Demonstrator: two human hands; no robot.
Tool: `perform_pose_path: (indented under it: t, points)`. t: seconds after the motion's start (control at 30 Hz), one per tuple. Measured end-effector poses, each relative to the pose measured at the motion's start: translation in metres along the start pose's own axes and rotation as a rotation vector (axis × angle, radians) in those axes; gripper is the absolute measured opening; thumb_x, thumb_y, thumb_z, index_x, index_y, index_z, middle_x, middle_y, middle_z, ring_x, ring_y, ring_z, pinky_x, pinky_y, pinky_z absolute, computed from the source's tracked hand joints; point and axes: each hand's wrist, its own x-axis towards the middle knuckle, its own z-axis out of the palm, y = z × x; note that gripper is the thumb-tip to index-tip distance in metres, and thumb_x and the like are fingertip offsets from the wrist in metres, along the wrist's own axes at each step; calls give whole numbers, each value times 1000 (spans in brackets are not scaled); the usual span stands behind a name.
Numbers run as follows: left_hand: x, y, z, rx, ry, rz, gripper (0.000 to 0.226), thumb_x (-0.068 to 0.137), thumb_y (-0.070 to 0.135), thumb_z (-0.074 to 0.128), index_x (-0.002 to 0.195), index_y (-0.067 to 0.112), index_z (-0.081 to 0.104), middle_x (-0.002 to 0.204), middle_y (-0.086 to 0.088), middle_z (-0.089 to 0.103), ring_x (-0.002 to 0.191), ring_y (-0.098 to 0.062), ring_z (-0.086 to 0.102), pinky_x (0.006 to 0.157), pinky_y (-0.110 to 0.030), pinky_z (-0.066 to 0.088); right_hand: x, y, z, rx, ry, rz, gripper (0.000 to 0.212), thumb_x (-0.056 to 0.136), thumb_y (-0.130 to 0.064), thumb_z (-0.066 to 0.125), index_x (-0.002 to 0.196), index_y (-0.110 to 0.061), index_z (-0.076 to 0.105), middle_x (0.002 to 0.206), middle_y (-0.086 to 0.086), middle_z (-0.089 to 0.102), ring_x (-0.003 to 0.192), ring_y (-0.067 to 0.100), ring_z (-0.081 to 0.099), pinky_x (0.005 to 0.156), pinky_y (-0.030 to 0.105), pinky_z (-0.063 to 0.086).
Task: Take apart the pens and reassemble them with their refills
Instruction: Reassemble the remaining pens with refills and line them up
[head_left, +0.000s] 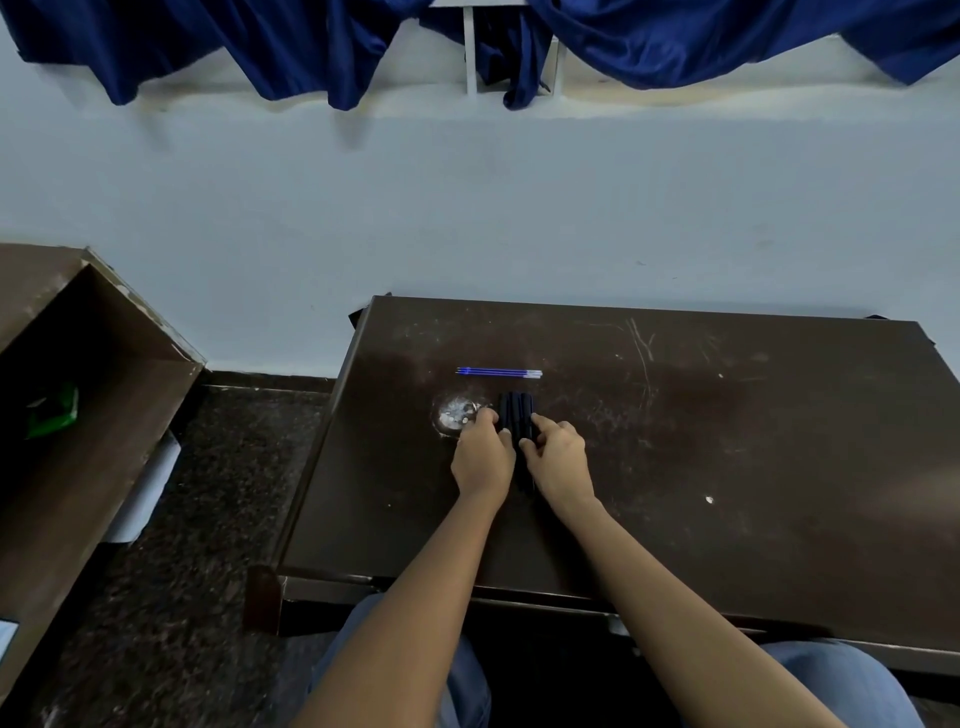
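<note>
Both hands rest on a dark table (727, 467), flanking a bunch of black pens (516, 415) that lie side by side, pointing away from the person. The left hand (482, 457) curls its fingers against the bunch's left edge; the right hand (558, 460) does the same on the right, fingers bent onto the pens. Whether either actually grips one is hard to tell. Blue refills (500, 372) lie crosswise just beyond the pens, apart from them. A pale round mark (456, 413) sits beside the left fingers

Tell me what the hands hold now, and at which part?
Both hands, left hand and right hand, press on the bundle of dark pens at its near half; a lifted hold cannot be told.
</note>
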Motion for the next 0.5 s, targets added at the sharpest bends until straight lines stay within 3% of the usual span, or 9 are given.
perform_pose_path:
  t: [0.5]
  points:
    - [10, -10, -1, -5, 5, 30, 31, 94, 19, 53, 124, 14, 55, 118, -5, 64, 110, -22, 60, 78, -32, 44, 3, -4, 17, 13, 37, -66, 43, 91, -10, 58, 134, -10, 53, 107, 14, 60, 95, 25, 59, 83, 31, 48]
